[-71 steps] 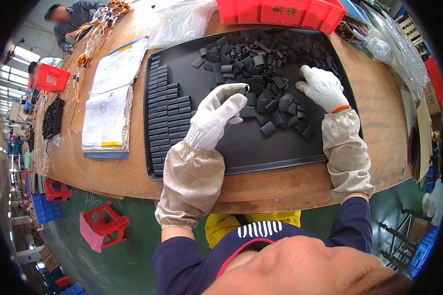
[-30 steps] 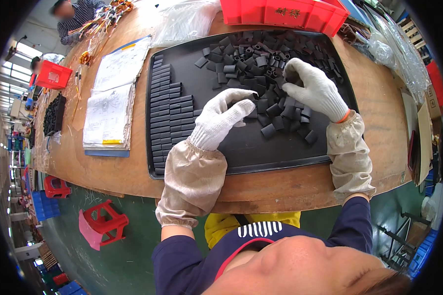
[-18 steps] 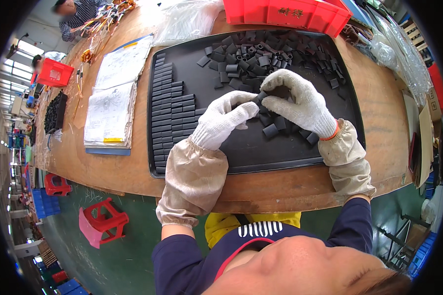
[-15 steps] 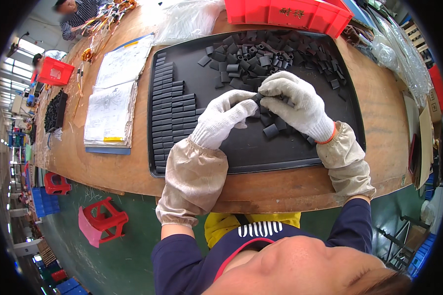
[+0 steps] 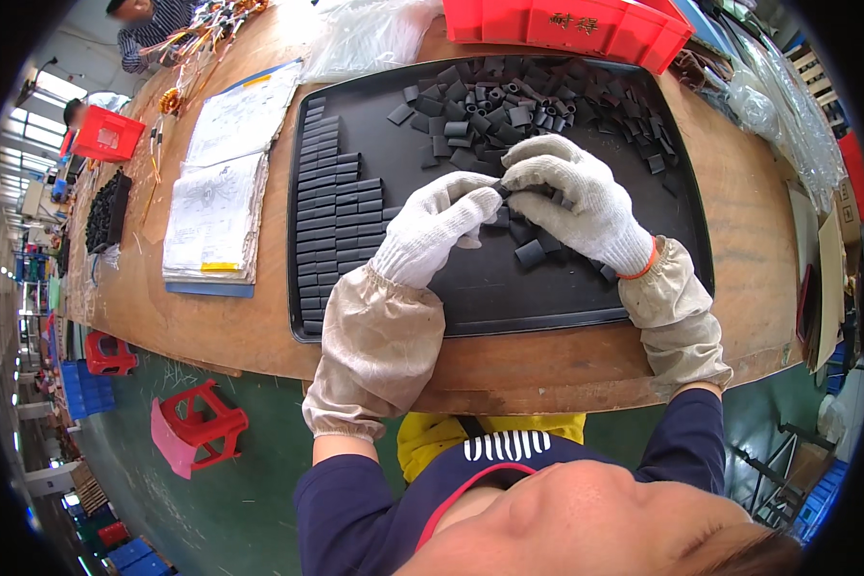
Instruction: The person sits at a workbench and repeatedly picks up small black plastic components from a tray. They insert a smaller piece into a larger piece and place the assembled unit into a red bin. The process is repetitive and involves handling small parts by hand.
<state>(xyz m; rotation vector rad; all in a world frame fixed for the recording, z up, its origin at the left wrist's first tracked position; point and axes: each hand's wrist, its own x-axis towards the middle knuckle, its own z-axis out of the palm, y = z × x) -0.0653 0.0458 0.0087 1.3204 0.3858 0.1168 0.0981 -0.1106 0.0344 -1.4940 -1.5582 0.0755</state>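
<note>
A small black piece (image 5: 502, 190) is pinched between the fingertips of both gloved hands over the middle of the black tray (image 5: 509, 307). The left hand (image 5: 432, 230) closes on it from the left, the right hand (image 5: 576, 197) from the right and slightly above; its long axis cannot be told. Loose pieces (image 5: 533, 110) are heaped just beyond the fingers. Sorted rows (image 5: 331, 226) are laid to the left, nearer the left hand. The tray rests on the table (image 5: 730, 202).
</note>
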